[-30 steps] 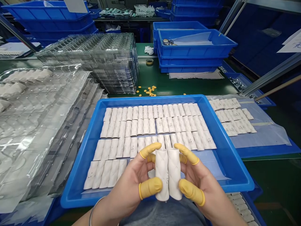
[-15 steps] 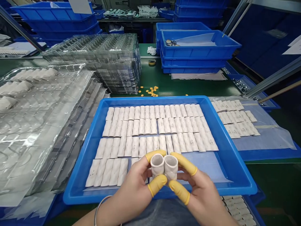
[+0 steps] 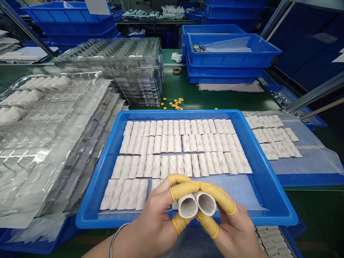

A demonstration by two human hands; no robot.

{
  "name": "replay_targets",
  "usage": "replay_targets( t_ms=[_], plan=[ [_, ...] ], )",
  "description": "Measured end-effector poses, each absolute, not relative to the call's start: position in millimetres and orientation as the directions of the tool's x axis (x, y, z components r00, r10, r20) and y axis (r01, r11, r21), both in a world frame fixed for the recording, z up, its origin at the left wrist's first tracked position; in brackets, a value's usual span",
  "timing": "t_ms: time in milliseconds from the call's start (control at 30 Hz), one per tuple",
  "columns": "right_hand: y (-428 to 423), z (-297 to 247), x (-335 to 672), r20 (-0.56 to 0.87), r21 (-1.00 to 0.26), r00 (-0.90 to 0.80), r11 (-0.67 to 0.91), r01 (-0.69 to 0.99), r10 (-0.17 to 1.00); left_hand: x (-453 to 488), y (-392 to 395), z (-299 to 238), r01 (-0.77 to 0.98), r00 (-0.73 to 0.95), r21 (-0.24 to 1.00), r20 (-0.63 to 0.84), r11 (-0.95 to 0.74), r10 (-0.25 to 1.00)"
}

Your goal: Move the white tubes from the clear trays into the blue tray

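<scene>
Two short white tubes are held side by side, their open ends facing me. My left hand grips the left white tube between thumb and fingers. Around the right white tube my right hand is closed in the same way. Yellow finger cots cover the thumbs and several fingertips, and the fingertips of both hands meet above the tubes. Beneath and beyond the hands lies a blue tray with rows of similar white wavy tubes on a pale sheet. Some of these tubes carry small dark marks.
Clear plastic trays are stacked behind on the left, with more trays nearer me. Blue bins stand at the back right. Yellow discs lie on the green table. More white tubes rest on a sheet at right.
Both hands have tipped the two tubes so their open ends now face me instead of upward. More yellow-covered fingers now lie across the top of the tubes.
</scene>
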State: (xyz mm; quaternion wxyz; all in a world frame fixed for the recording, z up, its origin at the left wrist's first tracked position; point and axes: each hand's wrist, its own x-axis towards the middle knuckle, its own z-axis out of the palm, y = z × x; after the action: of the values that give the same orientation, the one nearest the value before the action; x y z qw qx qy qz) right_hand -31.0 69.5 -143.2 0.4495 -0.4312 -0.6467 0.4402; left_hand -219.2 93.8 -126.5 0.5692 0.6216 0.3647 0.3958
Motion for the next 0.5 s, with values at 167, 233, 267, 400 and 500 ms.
replay_targets(
  t_ms=[167, 233, 267, 400, 500],
  plan=[
    [69.8, -143.9, -31.8, 0.228, -0.956, -0.216, 0.261, 0.135, 0.949, -221.6, 91.1, -127.6, 0.068, 0.431, 0.991, 0.076, -0.116, 0.899],
    [69.9, -143.0, -31.8, 0.244, -0.952, -0.195, 0.273, 0.138, 0.95, -222.6, 90.6, -129.8, 0.07, 0.421, 0.99, 0.08, -0.12, 0.904],
    [70.0, -141.9, -31.5, 0.249, -0.951, -0.172, 0.274, 0.141, 0.953, -223.2, 91.0, -131.1, 0.052, 0.407, 0.992, 0.087, -0.118, 0.91],
    [70.5, -131.2, -27.7, 0.231, -0.971, 0.028, 0.229, 0.073, 0.972, -226.8, 98.4, -135.9, -0.207, 0.175, 0.978, 0.0, 0.036, 0.985],
    [70.8, -120.4, -26.2, 0.227, -0.973, 0.175, 0.23, 0.003, 0.958, -227.0, 106.4, -137.3, -0.49, 0.08, 0.833, -0.253, 0.259, 0.964]
  ],
)
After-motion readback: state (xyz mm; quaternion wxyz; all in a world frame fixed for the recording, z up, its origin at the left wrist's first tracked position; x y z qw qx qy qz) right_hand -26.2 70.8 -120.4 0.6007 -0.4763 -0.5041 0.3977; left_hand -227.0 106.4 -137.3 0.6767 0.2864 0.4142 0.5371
